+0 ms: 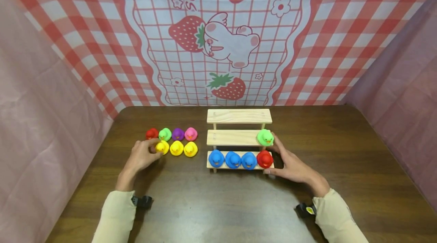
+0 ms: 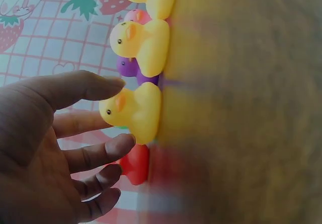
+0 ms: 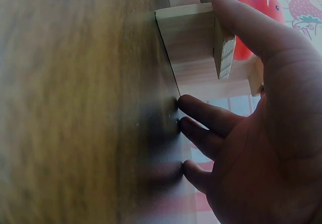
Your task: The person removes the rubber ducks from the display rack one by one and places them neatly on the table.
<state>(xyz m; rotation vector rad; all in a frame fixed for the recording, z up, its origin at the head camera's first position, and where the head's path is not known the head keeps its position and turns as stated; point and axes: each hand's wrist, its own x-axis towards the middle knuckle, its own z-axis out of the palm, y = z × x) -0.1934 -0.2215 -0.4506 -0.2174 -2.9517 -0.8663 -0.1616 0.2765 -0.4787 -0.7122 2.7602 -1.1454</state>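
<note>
At the left end of a row of yellow rubber ducks, my left hand (image 1: 144, 155) has its thumb and fingers on either side of a yellow duck (image 2: 143, 110). This duck still sits in line with the others on the table. My right hand (image 1: 293, 164) is at the right end of a three-tier wooden display rack (image 1: 232, 137). Its thumb touches the front of the lowest tier, while several straight fingers (image 3: 201, 138) reach down toward the tabletop. That tier carries several blue ducks (image 1: 233, 160) and a red duck (image 1: 264, 159). A green duck (image 1: 265, 137) sits at the middle tier's right end.
Behind the yellow ducks stand another red duck (image 1: 151, 133), a green duck (image 1: 165, 134), a purple duck (image 1: 178, 134) and a pink duck (image 1: 190, 134). The rack's top tier (image 1: 239, 115) is at the back. A strawberry-print cloth (image 1: 300, 83) hangs behind the brown table (image 1: 211, 205).
</note>
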